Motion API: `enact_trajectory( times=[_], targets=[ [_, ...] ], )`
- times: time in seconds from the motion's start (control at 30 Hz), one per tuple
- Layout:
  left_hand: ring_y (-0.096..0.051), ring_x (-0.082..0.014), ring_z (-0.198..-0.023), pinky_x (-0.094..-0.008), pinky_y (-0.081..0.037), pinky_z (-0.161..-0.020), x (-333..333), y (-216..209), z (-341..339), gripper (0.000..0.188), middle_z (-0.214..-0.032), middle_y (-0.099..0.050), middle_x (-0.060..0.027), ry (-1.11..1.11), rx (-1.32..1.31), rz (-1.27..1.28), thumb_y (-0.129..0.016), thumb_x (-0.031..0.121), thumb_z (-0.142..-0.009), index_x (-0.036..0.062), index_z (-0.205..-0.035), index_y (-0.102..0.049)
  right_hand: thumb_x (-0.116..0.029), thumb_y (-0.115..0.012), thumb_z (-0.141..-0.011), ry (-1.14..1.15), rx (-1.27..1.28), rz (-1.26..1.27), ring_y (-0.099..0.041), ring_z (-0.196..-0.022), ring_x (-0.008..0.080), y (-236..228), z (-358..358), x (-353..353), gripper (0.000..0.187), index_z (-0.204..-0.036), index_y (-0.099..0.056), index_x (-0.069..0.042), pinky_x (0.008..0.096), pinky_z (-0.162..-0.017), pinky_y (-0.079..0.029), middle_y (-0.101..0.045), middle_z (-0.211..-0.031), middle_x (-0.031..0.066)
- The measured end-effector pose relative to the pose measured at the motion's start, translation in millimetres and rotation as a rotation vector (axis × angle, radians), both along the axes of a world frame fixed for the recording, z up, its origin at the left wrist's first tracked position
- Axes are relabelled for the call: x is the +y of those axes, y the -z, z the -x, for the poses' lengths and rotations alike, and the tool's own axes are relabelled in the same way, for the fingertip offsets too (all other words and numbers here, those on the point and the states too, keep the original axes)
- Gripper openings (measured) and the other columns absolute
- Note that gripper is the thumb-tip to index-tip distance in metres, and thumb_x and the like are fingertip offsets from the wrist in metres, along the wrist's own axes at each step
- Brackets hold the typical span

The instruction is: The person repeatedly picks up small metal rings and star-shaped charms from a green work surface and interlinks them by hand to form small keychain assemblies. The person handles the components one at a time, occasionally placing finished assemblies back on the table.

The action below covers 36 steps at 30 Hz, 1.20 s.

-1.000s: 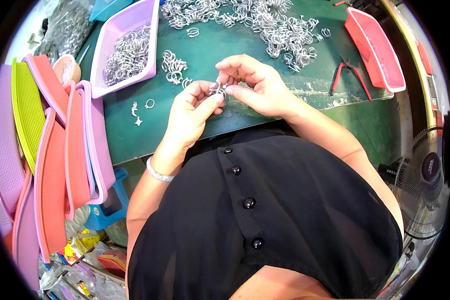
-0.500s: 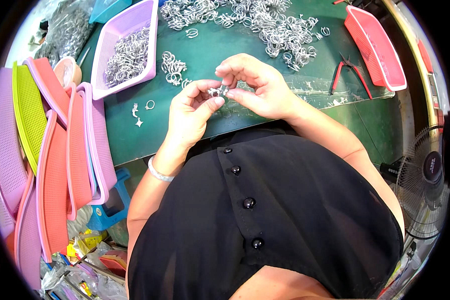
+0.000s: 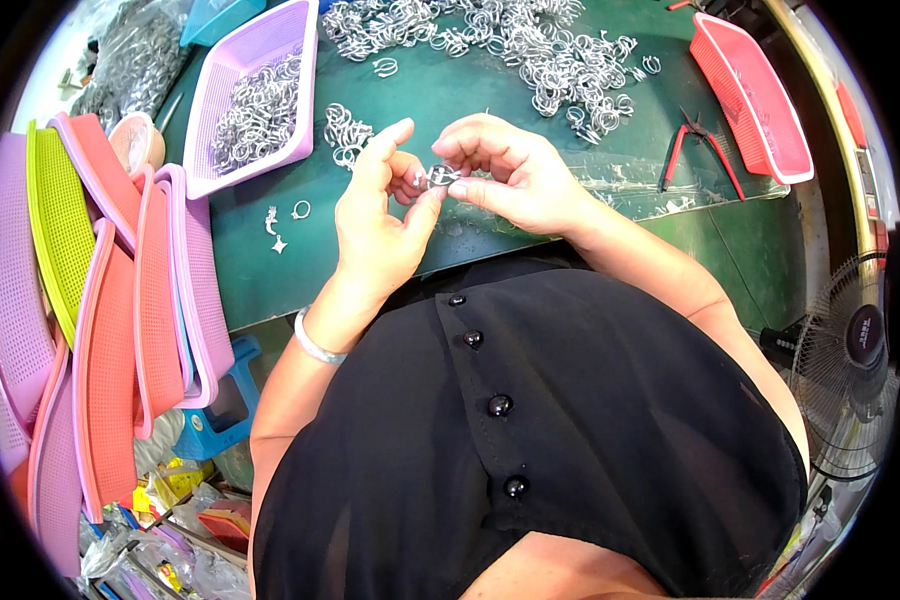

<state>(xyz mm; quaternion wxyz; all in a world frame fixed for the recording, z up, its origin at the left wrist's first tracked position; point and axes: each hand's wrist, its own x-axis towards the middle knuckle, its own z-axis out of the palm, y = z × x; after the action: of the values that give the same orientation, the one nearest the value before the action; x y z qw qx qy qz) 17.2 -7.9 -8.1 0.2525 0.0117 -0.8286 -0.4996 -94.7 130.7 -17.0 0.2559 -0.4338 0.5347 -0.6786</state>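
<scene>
Between my hands, just above the near part of the green table [image 3: 530, 215], is a small silver-coloured ring [image 3: 441, 176]. My left hand [image 3: 382, 205] pinches its left side with the thumb and curled fingers, while the index finger is raised off it. On the other side my right hand [image 3: 520, 178] grips the ring between thumb and fingertips. The ring's finer shape is partly hidden by my fingers. Left of my hands lie a plain ring [image 3: 301, 209] and a small metal piece with a star-shaped end [image 3: 278, 244]. A small heap of rings [image 3: 345, 136] sits beyond my left hand.
A large ring pile [image 3: 570, 70] spreads over the far table. A purple basket [image 3: 196, 150] of rings stands left, a red basket [image 3: 765, 150] right, with red-handled pliers [image 3: 703, 152] beside it. Stacked baskets [image 3: 105, 370] crowd the left edge. A fan [image 3: 863, 335] stands at right.
My left index finger has lifted and straightened away from the ring, and the left hand has opened a little. The ring has turned slightly between my fingers. My right hand has barely moved.
</scene>
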Motion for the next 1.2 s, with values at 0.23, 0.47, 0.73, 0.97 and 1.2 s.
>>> enact_trajectory(
  times=[0.23,0.47,0.73,0.97,1.2],
  targets=[
    [-0.049,-0.0084,-0.070,-0.0216,-0.042,-0.065,0.3,2.6,0.4,0.063,-0.076,-0.053,-0.0027,-0.018,0.106,0.089,-0.064,-0.006,-0.072,0.0022,-0.128,-0.035,0.005,-0.061,-0.075,-0.019,0.042,-0.015,-0.053,-0.095,0.0137,-0.5,0.9,1.3,0.022,-0.096,-0.057,0.001,0.0265,-0.083,-0.044,-0.050,-0.104,0.0062],
    [-0.050,-0.0087,-0.070,-0.0215,-0.042,-0.064,-0.6,5.6,0.3,0.064,-0.076,-0.052,-0.0024,-0.024,0.156,0.096,-0.065,-0.006,-0.072,0.0012,-0.128,-0.034,0.006,-0.059,-0.076,-0.016,0.115,-0.027,-0.052,-0.098,0.0139,-1.4,1.6,2.4,0.020,-0.095,-0.058,0.001,0.0274,-0.085,-0.043,-0.049,-0.109,0.0070],
    [-0.050,-0.0081,-0.073,-0.0205,-0.041,-0.066,-0.7,3.7,-1.7,0.065,-0.078,-0.052,-0.0030,0.007,0.080,-0.012,-0.065,-0.005,-0.073,0.0012,-0.129,-0.032,0.001,-0.059,-0.079,-0.001,-0.034,0.012,-0.055,-0.088,0.0130,-0.6,-2.9,-1.5,0.013,-0.092,-0.057,0.001,0.0258,-0.079,-0.045,-0.054,-0.099,0.0066],
    [-0.053,-0.0099,-0.076,-0.0218,-0.044,-0.070,0.9,-0.1,0.5,0.058,-0.084,-0.055,-0.0048,0.108,-0.061,-0.667,-0.061,-0.005,-0.077,0.0007,-0.127,-0.034,-0.005,-0.057,-0.084,-0.071,-0.316,-0.150,-0.055,-0.077,0.0086,-8.1,-1.0,0.3,0.012,-0.095,-0.057,0.001,0.0233,-0.071,-0.047,-0.059,-0.085,0.0032],
    [-0.054,-0.0112,-0.075,-0.0227,-0.044,-0.066,-3.6,0.3,0.4,0.048,-0.086,-0.056,-0.0072,0.110,-0.121,-0.793,-0.057,-0.004,-0.081,-0.0009,-0.124,-0.035,-0.002,-0.059,-0.081,-0.025,-0.240,-0.074,-0.055,-0.080,0.0086,-1.1,1.2,-0.9,0.015,-0.095,-0.056,0.001,0.0231,-0.072,-0.047,-0.057,-0.092,0.0048]
  ],
)
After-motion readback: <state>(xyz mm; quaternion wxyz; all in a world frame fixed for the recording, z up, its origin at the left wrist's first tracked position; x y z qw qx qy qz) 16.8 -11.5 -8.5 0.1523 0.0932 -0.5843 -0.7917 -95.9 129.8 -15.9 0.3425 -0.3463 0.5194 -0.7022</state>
